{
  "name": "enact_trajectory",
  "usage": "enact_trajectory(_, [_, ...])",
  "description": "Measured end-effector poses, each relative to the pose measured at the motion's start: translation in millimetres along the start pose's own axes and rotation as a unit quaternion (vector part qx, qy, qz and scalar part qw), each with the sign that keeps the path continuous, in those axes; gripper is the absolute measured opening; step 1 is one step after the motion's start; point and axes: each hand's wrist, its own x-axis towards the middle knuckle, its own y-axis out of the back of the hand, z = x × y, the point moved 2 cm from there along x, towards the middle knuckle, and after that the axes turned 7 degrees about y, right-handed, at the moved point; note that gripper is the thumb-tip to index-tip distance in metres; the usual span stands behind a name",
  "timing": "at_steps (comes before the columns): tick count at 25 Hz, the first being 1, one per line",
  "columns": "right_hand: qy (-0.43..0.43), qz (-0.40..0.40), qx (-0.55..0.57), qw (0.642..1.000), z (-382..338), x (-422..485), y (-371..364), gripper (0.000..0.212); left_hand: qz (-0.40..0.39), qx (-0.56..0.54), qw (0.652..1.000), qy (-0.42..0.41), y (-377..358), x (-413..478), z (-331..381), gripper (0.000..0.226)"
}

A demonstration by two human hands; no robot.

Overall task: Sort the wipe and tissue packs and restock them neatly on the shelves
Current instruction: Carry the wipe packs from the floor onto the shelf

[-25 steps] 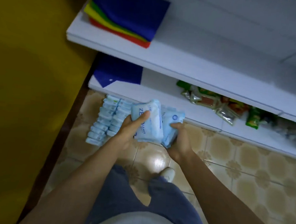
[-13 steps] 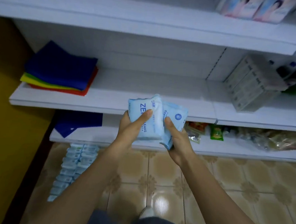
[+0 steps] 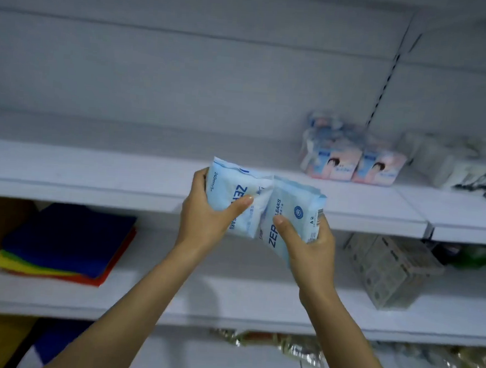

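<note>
Each hand, left (image 3: 205, 218) and right (image 3: 306, 245), grips soft, light, likely slippery packs (image 3: 266, 205) by their lower halves.

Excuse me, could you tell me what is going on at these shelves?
A person is restocking white shelves. The left hand grips one light-blue pack, the right hand grips a second light-blue pack, and the two touch edge to edge in front of the upper shelf. Pink packs sit further right on that shelf. Neither blue pack is shelved yet.
</note>
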Motion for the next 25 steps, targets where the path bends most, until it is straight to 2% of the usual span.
enact_trajectory(2, [0.032,0.017,-0.010,0.999,-6.2,38.1,-6.8,0.032,0.017,-0.035,0.999,-0.024,-9.4,48.0,9.8,0.042])
enact_trajectory(4, [0.042,0.034,-0.021,0.998,-7.2,72.4,-15.6,0.035,0.004,-0.112,0.993,0.024,-22.1,92.4,11.3,0.031])
enact_trajectory(6, [0.052,0.045,-0.022,0.997,-1.6,100.5,-22.3,0.033,0.004,-0.107,0.994,0.034,-33.9,131.6,1.8,0.036])
enact_trajectory(7, [0.059,0.048,-0.021,0.997,3.4,113.2,-25.0,0.032,0.020,-0.071,0.997,0.010,-37.8,150.3,-4.0,0.043])
enact_trajectory(9, [0.057,0.030,-0.028,0.998,15.2,133.1,-29.1,0.032,0.042,0.098,0.992,-0.074,-43.8,182.3,-16.4,0.049])
enact_trajectory(11, [0.033,-0.019,-0.053,0.998,30.7,148.3,-33.3,0.031,0.004,0.287,0.950,-0.122,-53.7,205.3,-27.4,0.049])
enact_trajectory(12, [0.021,-0.051,-0.072,0.996,38.5,155.8,-35.6,0.031,-0.034,0.326,0.937,-0.120,-58.8,216.9,-32.6,0.055])
enact_trajectory(15, [0.018,-0.162,-0.171,0.972,44.3,176.7,-42.0,0.043,-0.156,0.311,0.935,-0.074,-61.4,238.4,-31.2,0.076])
enact_trajectory(17, [0.042,-0.221,-0.259,0.939,33.3,194.2,-44.0,0.054,-0.164,0.326,0.927,-0.089,-56.2,249.9,-22.0,0.088])
enact_trajectory(19, [0.117,-0.229,-0.379,0.889,20.0,213.0,-43.8,0.062,-0.124,0.269,0.951,-0.089,-50.4,256.1,-16.6,0.091])
enact_trajectory(22, [0.233,-0.229,-0.551,0.768,10.5,232.6,-50.3,0.060,-0.077,0.117,0.989,-0.039,-46.0,262.2,-31.5,0.072])
enact_trajectory(23, [0.235,-0.249,-0.587,0.734,9.3,237.7,-54.5,0.058,-0.069,0.099,0.992,-0.034,-45.2,263.7,-40.2,0.063])
enact_trajectory(25, [0.181,-0.296,-0.617,0.706,10.0,252.7,-62.6,0.057,-0.075,0.072,0.995,-0.012,-41.8,270.8,-52.8,0.048])
